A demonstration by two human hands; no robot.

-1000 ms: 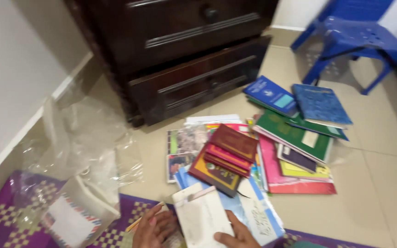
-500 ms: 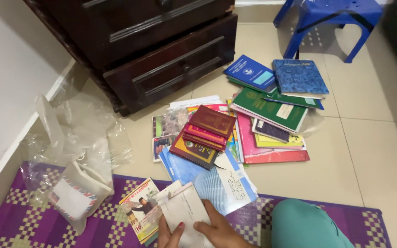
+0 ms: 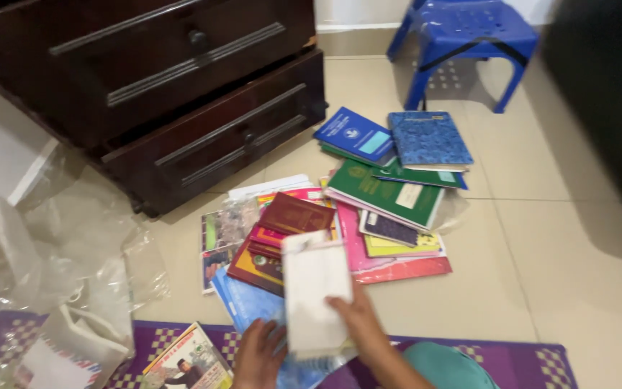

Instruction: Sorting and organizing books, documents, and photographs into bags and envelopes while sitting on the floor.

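The person's right hand grips a plain white booklet by its lower right edge, thumb laid across the face and fingers tucked behind. The left hand sits just below and left of it, fingers curled at the booklet's lower left corner and onto a pale blue folder lying flat on the floor; whether it pinches anything I cannot tell. The booklet stands raised over the near edge of a loose heap of books on the beige tiled floor.

Just behind the booklet a dark maroon hardcover book tops a short red stack. To the right lie a green flat book, a small dark notebook on yellow and pink covers, and farther back a blue patterned book beside a blue booklet.

A dark wooden chest of drawers hems the heap on the far left, its lower drawer edge close to the books. Crumpled clear plastic wrap fills the left side. A blue plastic stool stands well behind. Bare tile lies open to the right of the heap. A purple checked mat runs along the near edge, with a colourful magazine on it.
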